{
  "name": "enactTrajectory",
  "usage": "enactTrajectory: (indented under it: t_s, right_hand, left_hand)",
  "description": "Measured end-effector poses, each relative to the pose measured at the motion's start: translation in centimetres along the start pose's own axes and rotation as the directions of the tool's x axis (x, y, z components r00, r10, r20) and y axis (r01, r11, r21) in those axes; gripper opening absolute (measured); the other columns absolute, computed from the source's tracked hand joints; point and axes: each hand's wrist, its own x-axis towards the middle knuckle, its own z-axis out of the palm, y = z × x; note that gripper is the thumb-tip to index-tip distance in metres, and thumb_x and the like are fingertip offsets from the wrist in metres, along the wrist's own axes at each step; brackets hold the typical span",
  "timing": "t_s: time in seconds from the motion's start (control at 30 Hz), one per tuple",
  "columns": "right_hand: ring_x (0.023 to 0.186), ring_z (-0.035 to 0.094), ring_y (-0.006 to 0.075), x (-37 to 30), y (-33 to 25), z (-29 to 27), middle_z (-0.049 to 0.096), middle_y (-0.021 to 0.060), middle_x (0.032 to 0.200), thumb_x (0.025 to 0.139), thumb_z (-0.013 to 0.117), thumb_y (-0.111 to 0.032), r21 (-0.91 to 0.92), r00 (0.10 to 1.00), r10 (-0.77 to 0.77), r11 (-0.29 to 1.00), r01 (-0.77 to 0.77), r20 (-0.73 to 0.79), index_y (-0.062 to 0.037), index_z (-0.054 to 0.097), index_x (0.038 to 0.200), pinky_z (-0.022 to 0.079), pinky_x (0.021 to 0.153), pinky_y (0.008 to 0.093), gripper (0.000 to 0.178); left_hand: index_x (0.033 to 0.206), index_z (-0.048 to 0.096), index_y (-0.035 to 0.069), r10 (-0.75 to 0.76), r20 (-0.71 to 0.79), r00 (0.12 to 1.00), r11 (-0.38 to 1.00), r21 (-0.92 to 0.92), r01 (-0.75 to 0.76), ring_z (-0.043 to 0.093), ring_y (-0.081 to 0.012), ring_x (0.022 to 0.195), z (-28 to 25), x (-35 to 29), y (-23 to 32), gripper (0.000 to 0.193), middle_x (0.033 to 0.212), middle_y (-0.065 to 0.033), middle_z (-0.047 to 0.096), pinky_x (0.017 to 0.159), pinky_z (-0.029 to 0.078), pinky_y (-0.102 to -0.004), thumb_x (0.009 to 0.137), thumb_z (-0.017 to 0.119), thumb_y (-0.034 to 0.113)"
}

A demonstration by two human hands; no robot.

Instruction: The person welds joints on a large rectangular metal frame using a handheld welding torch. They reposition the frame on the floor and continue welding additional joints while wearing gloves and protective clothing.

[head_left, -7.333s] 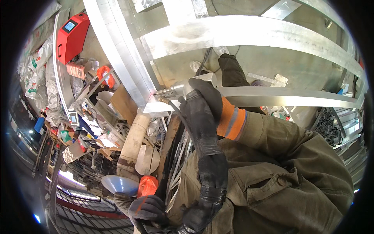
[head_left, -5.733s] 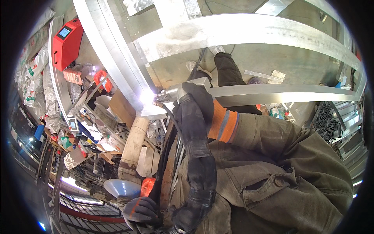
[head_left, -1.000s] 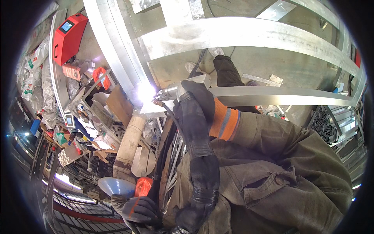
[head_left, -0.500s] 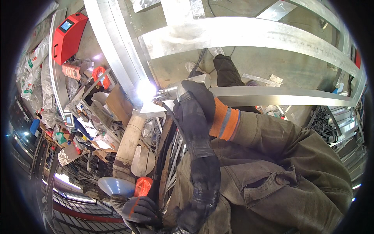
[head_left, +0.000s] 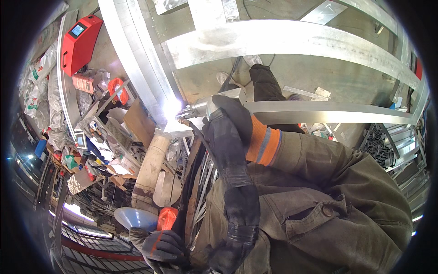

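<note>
My right hand (head_left: 232, 119), in a black glove with an orange cuff, is closed around the metal body of a welding torch (head_left: 198, 108). The torch tip points left, and a white glare (head_left: 171, 108) hides the exact spot where it meets the metal. That glare lies where a long aluminium beam (head_left: 137, 55) meets a narrower aluminium bar (head_left: 328, 112). From the torch a black-sleeved cable (head_left: 242, 205) runs down along my front. Low on the left, my left hand (head_left: 166, 249), in a grey glove, curls around the cable, its fingertips partly hidden.
A wide aluminium rail (head_left: 283, 41) crosses beyond the torch. A red machine with a screen (head_left: 81, 44) stands at the far left, above cluttered boxes and scraps. Near my left hand are a blue-white bowl-shaped piece (head_left: 137, 218) and a pale tube (head_left: 150, 169). A person's leg (head_left: 265, 82) shows behind the bar.
The torch tip has shifted very slightly left, and the glare has shrunk a little. The sleeved cable's lower part has swung slightly right. My left hand has stayed in place.
</note>
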Motion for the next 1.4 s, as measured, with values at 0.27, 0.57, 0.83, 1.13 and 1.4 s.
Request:
enactTrajectory:
  t_s: [0.27,0.57,0.83,1.13,1.4]
  right_hand:
    - [0.110,0.060,0.0231,-0.9,0.1,0.5,0.058,0.0122,0.122,0.097,0.066,-0.014,-0.384,0.948,-0.303,0.867,0.318,0.099,-0.0036,0.047,0.139,0.051,0.098,0.0364,0.048]
    - [0.117,0.059,0.0266,-0.6,0.0,-0.4,0.056,0.0167,0.129,0.092,0.072,-0.007,-0.570,0.854,-0.433,0.638,0.517,0.290,0.0014,0.043,0.145,0.050,0.103,0.0375,0.061]
    - [0.117,0.057,0.0196,-2.2,-1.0,-0.2,0.055,0.0110,0.132,0.103,0.051,-0.003,-0.753,0.765,-0.488,0.282,0.594,0.421,-0.0042,0.039,0.149,0.049,0.102,0.0317,0.048]
    - [0.126,0.055,0.0327,-2.2,-1.2,-1.4,0.050,0.0203,0.139,0.089,0.072,-0.003,-0.772,0.865,-0.433,0.449,0.450,0.252,0.0001,0.039,0.148,0.047,0.107,0.0388,0.067]
    - [0.124,0.054,0.0304,-0.8,-1.3,-1.1,0.052,0.0167,0.137,0.091,0.068,-0.004,-0.797,0.716,-0.568,0.162,0.581,0.406,-0.0018,0.040,0.148,0.045,0.108,0.0355,0.063]
  left_hand:
    - [0.083,0.070,-0.002,0.000,0.004,1.000,1.000,0.003,0.000,0.067,-0.0311,0.066,0.5,0.2,0.2,0.040,0.077,-0.0133,0.069,0.067,0.055,-0.0442,0.081,0.082,0.036]
    - [0.080,0.070,-0.002,-0.009,0.003,1.000,1.000,0.002,0.009,0.067,-0.0306,0.063,0.8,0.7,0.4,0.038,0.074,-0.0125,0.069,0.065,0.055,-0.0435,0.080,0.083,0.034]
    - [0.082,0.072,-0.002,-0.057,-0.042,0.998,0.998,0.029,0.058,0.067,-0.0314,0.065,0.9,1.0,0.8,0.039,0.075,-0.0132,0.070,0.067,0.055,-0.0437,0.084,0.082,0.035]
    - [0.093,0.069,-0.006,-0.018,0.098,0.995,1.000,-0.015,0.020,0.067,-0.0356,0.072,-0.2,1.9,0.1,0.065,0.085,-0.0187,0.071,0.069,0.055,-0.0469,0.076,0.082,0.056]
    - [0.079,0.068,-0.003,-0.091,-0.215,0.972,0.995,0.012,0.096,0.065,-0.0337,0.063,1.9,2.2,0.5,0.048,0.073,-0.0156,0.068,0.065,0.055,-0.0436,0.071,0.082,0.042]
